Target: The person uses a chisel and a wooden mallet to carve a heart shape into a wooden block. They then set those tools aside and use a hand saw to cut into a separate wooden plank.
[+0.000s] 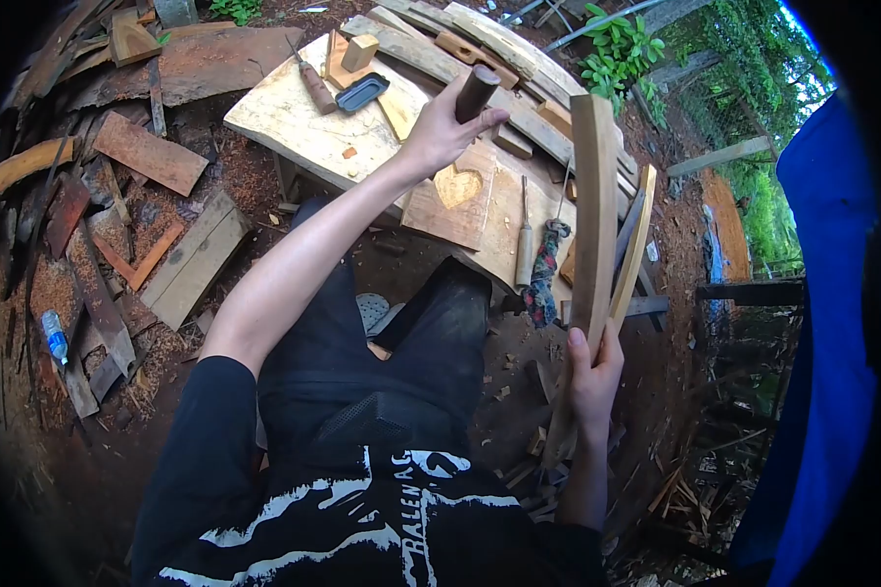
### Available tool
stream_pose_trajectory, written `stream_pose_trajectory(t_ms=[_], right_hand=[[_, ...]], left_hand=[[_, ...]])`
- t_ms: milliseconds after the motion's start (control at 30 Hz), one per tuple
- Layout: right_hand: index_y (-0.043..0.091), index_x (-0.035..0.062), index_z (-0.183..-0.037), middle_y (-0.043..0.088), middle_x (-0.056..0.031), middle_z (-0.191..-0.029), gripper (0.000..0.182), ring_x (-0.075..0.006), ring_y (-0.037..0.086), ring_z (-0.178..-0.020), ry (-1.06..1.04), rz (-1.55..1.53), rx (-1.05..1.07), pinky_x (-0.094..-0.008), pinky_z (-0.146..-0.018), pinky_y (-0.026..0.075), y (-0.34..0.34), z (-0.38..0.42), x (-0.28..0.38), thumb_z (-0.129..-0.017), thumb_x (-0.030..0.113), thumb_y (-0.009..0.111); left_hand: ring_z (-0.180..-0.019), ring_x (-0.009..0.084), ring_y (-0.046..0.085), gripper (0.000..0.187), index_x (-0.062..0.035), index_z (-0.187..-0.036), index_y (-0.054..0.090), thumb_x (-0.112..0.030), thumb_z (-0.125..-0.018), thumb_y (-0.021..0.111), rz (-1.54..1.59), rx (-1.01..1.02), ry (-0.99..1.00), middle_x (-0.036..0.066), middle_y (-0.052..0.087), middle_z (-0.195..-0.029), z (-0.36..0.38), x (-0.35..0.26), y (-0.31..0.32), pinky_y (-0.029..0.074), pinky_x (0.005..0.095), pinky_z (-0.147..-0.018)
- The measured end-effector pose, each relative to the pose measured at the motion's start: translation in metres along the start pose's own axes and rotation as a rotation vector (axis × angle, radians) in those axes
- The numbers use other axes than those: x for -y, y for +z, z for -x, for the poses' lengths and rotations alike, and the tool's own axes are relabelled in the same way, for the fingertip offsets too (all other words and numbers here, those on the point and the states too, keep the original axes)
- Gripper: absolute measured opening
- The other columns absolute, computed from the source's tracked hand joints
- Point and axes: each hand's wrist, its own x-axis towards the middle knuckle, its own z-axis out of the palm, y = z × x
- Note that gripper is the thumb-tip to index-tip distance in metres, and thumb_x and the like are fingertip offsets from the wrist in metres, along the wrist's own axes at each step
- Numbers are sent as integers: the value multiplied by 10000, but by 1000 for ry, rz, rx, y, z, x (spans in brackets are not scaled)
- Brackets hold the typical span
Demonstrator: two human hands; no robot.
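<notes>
My left hand [439,135] is closed around a dark wooden handle [477,90] above the workbench; the tool's lower end is hidden by the hand. Just below it, a flat wooden board [440,220] with a carved, hollowed heart [458,186] lies on the bench's near side. On the right, my right hand [595,372] grips a long wooden stick [593,196] held upright. A chisel [525,240] with a pale handle lies beside the board, next to a patterned cloth bundle [544,279].
The workbench [284,122] carries a wooden-handled tool [313,83], a black tray [361,93], a wood block [359,52] and a wooden hand plane [477,59]. Planks and offcuts [152,152] litter the left ground, with a plastic bottle [55,338]. A blue tarp [832,293] hangs right.
</notes>
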Motion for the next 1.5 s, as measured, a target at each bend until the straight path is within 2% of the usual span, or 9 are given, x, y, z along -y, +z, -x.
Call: stream_pose_trajectory(t_ms=[133, 667, 933, 1367, 1500], right_hand=[[604, -22, -1064, 623, -69, -818, 332, -131, 572, -774, 19, 23, 6, -319, -715, 482, 6, 4, -7, -998, 284, 712], [622, -18, -1103, 648, -68, -850, 322, -128, 612, -781, 32, -30, 32, -307, -706, 499, 13, -1, -3, -1003, 273, 716], [642, -20, -1124, 643, -69, -849, 344, -134, 598, -777, -15, -82, -5, -322, -727, 500, 22, -6, 0, -997, 290, 719], [641, -26, -1139, 658, -88, -854, 378, -154, 611, -789, 32, -50, 8, -339, -748, 510, 21, -6, -4, -990, 310, 727], [642, -24, -1143, 663, -89, -864, 381, -155, 615, -800, 31, -45, 14, -337, -757, 511, 22, -6, -6, -988, 313, 729]], left_hand=[[-802, 98, 579, 615, -57, -1269, 536, -553, -960, 730, -12, 20, -52, 4, 593, -885, 6, 2, 1, 496, 293, -723], [-824, 109, 602, 593, -58, -1272, 529, -534, -975, 720, -55, 58, -28, 14, 620, -906, 9, 7, 7, 512, 308, -748], [-973, 175, 595, 613, -34, -1256, 538, -542, -969, 727, -23, 82, -10, 79, 625, -1007, 14, -5, 8, 493, 363, -881], [-945, 145, 600, 507, -31, -1254, 547, -415, -989, 748, -88, 181, -56, 72, 635, -1005, 13, -4, 9, 502, 339, -842], [-910, 139, 603, 503, -32, -1249, 546, -412, -989, 748, -95, 136, 7, 70, 635, -996, 13, -1, 11, 505, 337, -805]])
